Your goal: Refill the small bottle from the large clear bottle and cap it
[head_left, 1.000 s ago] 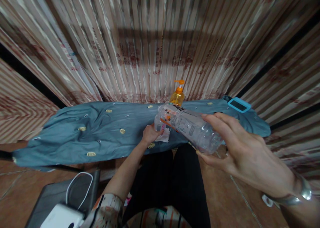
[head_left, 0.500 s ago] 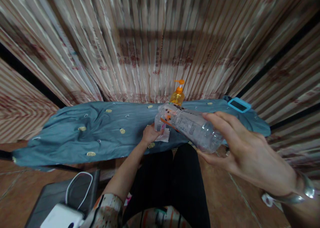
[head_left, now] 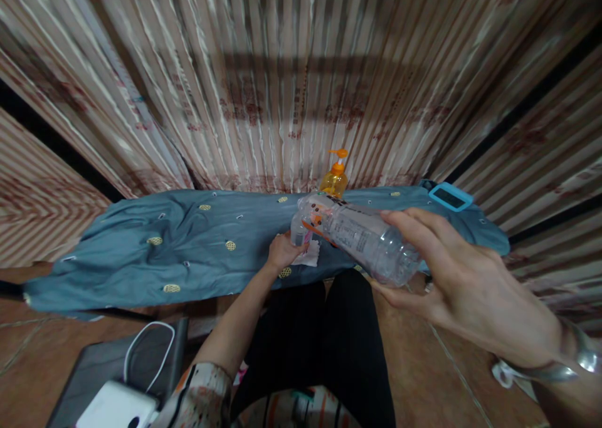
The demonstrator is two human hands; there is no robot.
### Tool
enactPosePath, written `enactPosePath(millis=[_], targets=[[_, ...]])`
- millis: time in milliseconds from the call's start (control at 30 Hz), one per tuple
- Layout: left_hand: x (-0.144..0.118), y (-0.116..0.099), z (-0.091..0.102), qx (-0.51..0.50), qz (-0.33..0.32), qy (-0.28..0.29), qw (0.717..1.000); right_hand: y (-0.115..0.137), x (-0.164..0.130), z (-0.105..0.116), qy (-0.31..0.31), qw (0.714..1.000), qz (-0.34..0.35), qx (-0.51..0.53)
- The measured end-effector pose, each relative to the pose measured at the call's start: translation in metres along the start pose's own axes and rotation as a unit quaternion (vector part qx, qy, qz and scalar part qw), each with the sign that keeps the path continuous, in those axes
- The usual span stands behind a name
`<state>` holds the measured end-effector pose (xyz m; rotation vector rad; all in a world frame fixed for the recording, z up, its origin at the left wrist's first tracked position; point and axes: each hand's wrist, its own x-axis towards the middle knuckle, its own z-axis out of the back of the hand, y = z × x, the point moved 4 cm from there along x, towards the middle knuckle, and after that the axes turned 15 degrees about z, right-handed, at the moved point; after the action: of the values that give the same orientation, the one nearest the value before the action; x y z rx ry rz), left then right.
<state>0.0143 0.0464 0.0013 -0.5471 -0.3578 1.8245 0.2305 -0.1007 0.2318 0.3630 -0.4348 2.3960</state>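
Note:
My right hand (head_left: 465,284) is closed round the base of a clear plastic bottle (head_left: 360,237) with a printed label. The bottle is tilted, its neck end pointing left and away from me. Under that end, my left hand (head_left: 286,251) grips a small clear container (head_left: 300,230) with pink marking; the bottle's mouth is at its top, though I cannot tell if they touch. Beneath the container, a white paper packet or tissue (head_left: 308,254) lies on the cloth. Behind the bottle stands a pump bottle (head_left: 335,176) of yellow liquid with an orange pump top.
A blue-grey cloth with pineapple prints (head_left: 188,240) covers the narrow table. A blue-framed device (head_left: 450,197) lies at its right end. Striped curtains (head_left: 301,89) hang behind. At lower left, a dark stool (head_left: 89,378) holds a white device (head_left: 117,406) with a cable.
Almost nothing differs. Both hands, the tilted bottle and the small container keep nearly the same positions.

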Motion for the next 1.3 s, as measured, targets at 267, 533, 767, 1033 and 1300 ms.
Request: enactPosePath(millis=[267, 533, 767, 1033, 1300], targets=[[0.0007, 0.0006, -0.0006, 0.004, -0.006, -0.013, 1.000, -0.0012, -0.0007, 0.0017, -0.001, 1.000, 0.005, -0.003], [0.0017, 0.0010, -0.0019, 0.004, -0.005, -0.007, 1.000, -0.0018, 0.0005, 0.0010, -0.002, 1.000, 0.001, 0.002], [0.0018, 0.0017, -0.0019, -0.017, -0.010, -0.008, 1.000, -0.0025, 0.0007, 0.0009, -0.005, 1.000, 0.006, 0.003], [0.0001, 0.0003, 0.0002, 0.002, -0.001, -0.004, 1.000, -0.0016, 0.0019, 0.0033, -0.002, 1.000, 0.010, -0.012], [0.0002, 0.0006, -0.0012, 0.000, -0.005, -0.005, 1.000, -0.0023, 0.0028, 0.0037, 0.002, 1.000, 0.011, -0.014]])
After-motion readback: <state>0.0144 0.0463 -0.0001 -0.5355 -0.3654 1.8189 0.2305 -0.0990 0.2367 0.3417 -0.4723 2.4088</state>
